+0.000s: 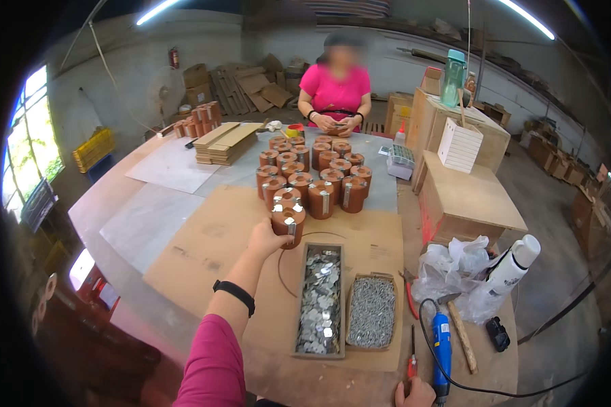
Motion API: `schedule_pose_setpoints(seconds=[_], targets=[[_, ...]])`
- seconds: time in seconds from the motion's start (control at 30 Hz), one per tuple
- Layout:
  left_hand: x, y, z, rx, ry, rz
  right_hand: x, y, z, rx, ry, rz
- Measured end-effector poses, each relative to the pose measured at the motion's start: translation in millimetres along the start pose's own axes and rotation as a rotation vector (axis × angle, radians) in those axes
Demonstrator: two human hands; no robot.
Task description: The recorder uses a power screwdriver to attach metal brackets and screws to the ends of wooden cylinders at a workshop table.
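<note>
My left hand (266, 239) grips a reddish-brown hollow cylinder (290, 229) by its side, thumb in front. Shiny metal tabs lie on that cylinder's top. Directly behind it stands a group of several similar cylinders (321, 197), upright, some with metal strips down their sides. At the lower edge my right hand (415, 393) is closed around the handle end of a red-handled screwdriver (413, 363); part of the hand is cut off by the picture's edge. Just right of it lies a blue electric screwdriver (442, 349) with a black cord.
A long tray of flat metal pieces (321, 298) and a box of screws (372, 312) sit on cardboard (204, 230). To the right lie red-handled pliers (411, 295), a hammer (463, 336), plastic bags and a white bottle (512, 268). A co-worker (336, 88) stands across the table.
</note>
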State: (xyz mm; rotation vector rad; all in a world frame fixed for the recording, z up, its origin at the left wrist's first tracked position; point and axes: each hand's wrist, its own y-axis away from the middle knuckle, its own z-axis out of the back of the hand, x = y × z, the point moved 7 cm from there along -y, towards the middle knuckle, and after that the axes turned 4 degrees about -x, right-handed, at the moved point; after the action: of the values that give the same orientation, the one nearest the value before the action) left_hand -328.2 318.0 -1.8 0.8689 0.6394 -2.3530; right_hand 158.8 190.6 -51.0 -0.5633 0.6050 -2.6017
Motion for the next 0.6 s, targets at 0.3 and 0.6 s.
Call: schedule_pose_setpoints(seconds=[0.3, 0.6], targets=[[14, -60, -93, 0.076, 0.215, 0.177, -1, -12, -14, 0.121, -0.003, -0.077], [-8, -137, -92, -0.145, -0.104, -0.092, -5, -16, -11, 0.138, 0.019, -0.111]])
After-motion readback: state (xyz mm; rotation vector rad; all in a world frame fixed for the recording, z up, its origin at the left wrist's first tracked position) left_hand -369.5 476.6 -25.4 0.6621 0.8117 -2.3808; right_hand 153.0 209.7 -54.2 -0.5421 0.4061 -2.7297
